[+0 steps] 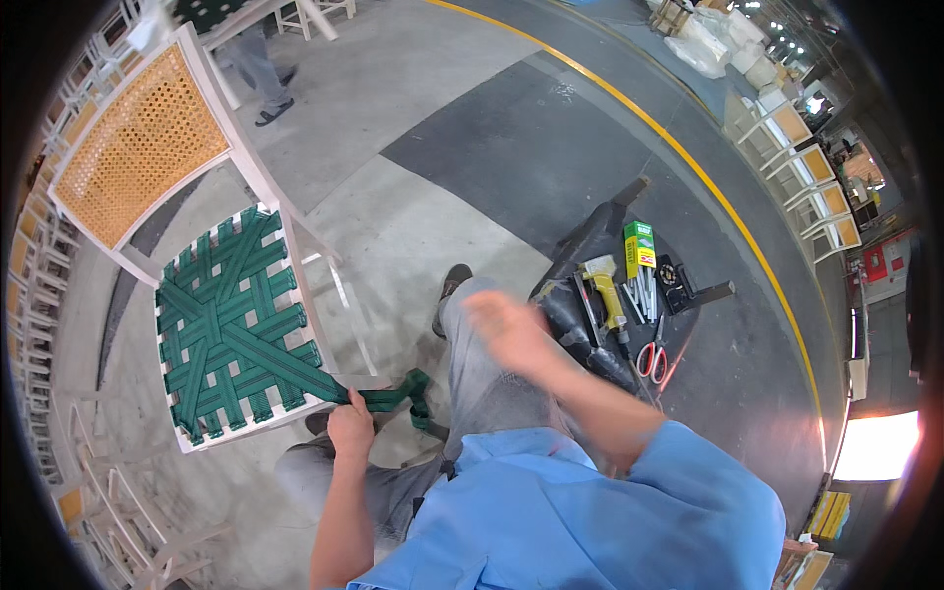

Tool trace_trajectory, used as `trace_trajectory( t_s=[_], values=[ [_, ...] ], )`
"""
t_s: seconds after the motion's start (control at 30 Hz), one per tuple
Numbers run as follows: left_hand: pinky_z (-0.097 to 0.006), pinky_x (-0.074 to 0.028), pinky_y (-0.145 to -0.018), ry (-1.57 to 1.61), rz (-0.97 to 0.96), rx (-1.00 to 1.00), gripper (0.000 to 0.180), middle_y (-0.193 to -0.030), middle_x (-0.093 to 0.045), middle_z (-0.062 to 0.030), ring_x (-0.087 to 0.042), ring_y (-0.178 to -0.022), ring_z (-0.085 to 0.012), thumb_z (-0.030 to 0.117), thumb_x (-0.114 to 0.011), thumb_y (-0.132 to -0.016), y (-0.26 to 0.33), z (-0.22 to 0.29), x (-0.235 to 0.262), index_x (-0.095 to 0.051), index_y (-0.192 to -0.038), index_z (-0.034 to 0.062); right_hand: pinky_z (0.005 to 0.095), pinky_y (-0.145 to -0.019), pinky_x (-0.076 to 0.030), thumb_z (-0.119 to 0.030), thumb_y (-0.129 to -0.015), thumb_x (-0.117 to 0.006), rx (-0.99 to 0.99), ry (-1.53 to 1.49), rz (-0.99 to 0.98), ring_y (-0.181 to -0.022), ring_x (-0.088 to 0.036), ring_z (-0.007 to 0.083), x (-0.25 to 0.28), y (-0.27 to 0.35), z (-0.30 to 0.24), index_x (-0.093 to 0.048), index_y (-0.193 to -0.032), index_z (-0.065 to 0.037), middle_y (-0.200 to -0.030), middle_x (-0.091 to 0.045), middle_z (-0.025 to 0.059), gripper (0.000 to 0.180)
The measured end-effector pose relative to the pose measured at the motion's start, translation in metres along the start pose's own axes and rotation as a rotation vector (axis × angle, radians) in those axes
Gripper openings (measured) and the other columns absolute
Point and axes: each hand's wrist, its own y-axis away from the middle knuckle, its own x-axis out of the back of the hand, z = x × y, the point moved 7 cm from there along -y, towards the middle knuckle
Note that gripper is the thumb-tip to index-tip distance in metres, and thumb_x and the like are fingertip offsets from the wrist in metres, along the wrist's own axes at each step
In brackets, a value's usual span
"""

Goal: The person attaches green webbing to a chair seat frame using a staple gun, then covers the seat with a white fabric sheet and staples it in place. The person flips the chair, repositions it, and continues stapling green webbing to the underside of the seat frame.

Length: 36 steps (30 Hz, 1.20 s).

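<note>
To my left stands a white chair [189,37] with a woven cane back [146,138]. Green webbing [218,320] criss-crosses its seat frame, with strips running straight and diagonally. At the seat's near right corner my left hand [351,425] is closed on a green webbing strap [385,401], whose loose end hangs past my fist toward the floor. My right hand [503,326], smeared by motion, is over my knee between the chair and a dark tool stand; its fingers cannot be made out.
The dark stand [565,320] on my right holds a yellow air stapler [612,303], red-handled scissors [651,362], a green-yellow box [639,244] and silvery staple strips [641,295]. Another person's leg [261,74] shows beyond the chair. More chairs [811,187] line both sides.
</note>
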Motion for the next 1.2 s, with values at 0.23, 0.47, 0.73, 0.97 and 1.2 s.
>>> trace_trajectory(
  t_s=[0.23,0.47,0.73,0.97,1.2],
  values=[
    [-0.055,-0.056,-0.087,-0.039,-0.021,0.062,0.076,-0.082,-0.073,-0.0291,-0.073,-0.088,-0.0476,0.053,-0.034,-0.109,-0.002,0.015,-0.004,-0.078,-0.082,-0.0030,0.0485,-0.098,-0.054,-0.039,-0.077,-0.080,-0.533,0.885,0.083,-0.116,-0.068,0.0429,0.217,-0.002,0.144,-0.073,-0.118,-0.001,-0.119,-0.073,0.0268,0.056],
    [-0.053,-0.060,-0.077,0.033,0.051,0.035,0.072,-0.077,-0.074,-0.0249,-0.075,-0.078,-0.0425,0.049,-0.038,-0.109,0.013,0.016,0.017,-0.077,-0.074,0.0000,0.0409,-0.082,-0.055,-0.003,-0.071,-0.085,-0.633,0.297,0.167,-0.089,-0.068,0.0268,0.224,0.009,0.208,-0.065,-0.116,0.004,-0.103,-0.072,0.0120,0.049],
    [-0.050,-0.060,-0.070,0.058,0.061,0.011,0.070,-0.074,-0.074,-0.0213,-0.075,-0.071,-0.0394,0.051,-0.041,-0.108,0.011,0.015,0.010,-0.077,-0.073,0.0031,0.0363,-0.069,-0.055,-0.008,-0.079,-0.080,-0.345,0.176,-0.048,-0.095,-0.065,0.0209,0.177,-0.027,0.069,-0.063,-0.130,-0.009,-0.107,-0.069,0.0035,0.054],
    [-0.049,-0.060,-0.067,0.126,0.148,-0.016,0.063,-0.073,-0.074,-0.0194,-0.075,-0.068,-0.0370,0.050,-0.048,-0.107,0.013,0.013,0.017,-0.078,-0.073,0.0050,0.0293,-0.057,-0.051,-0.028,-0.088,-0.084,-0.289,0.147,-0.581,-0.073,-0.065,0.0120,0.004,-0.053,-0.127,-0.070,-0.123,-0.006,-0.096,-0.070,0.0031,0.043],
    [-0.048,-0.060,-0.068,0.182,0.161,-0.058,0.059,-0.073,-0.075,-0.0186,-0.075,-0.068,-0.0365,0.049,-0.052,-0.105,0.014,0.009,0.016,-0.078,-0.074,0.0058,0.0297,-0.055,-0.051,-0.020,-0.092,-0.082,-0.211,0.103,-0.878,-0.064,-0.065,0.0141,-0.164,-0.028,-0.192,-0.066,-0.113,0.003,-0.086,-0.070,0.0071,0.035]
  ],
)
